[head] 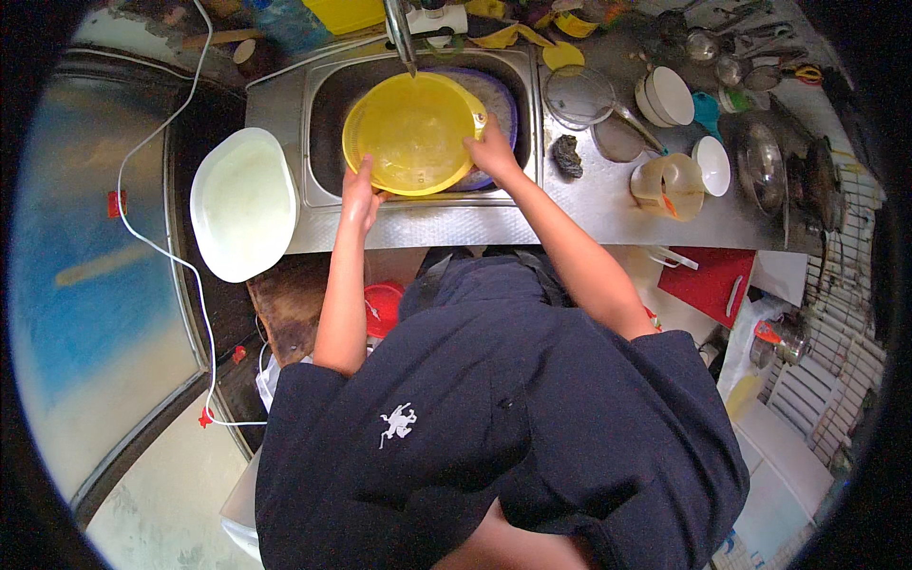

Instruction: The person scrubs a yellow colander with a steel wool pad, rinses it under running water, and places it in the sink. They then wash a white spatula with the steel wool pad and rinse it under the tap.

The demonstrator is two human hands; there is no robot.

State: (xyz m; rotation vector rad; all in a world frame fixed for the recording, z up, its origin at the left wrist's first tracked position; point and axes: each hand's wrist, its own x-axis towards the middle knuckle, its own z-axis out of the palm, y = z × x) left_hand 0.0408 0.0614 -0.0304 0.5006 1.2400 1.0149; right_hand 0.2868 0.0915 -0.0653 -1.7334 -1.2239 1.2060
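Note:
A round yellow plastic basin is held over the stainless steel sink, beneath the metal faucet. My left hand grips its near left rim, thumb on top. On the right rim, my right hand is closed with the thumb over the edge. The inside of the yellow basin looks wet. Below it in the sink lies a purple-rimmed basin, mostly hidden by the yellow one.
A white basin overhangs the counter's left end. To the right stand a mesh strainer, a dark scouring pad, white bowls, a beige plastic container and a metal lid. A white cable hangs at left.

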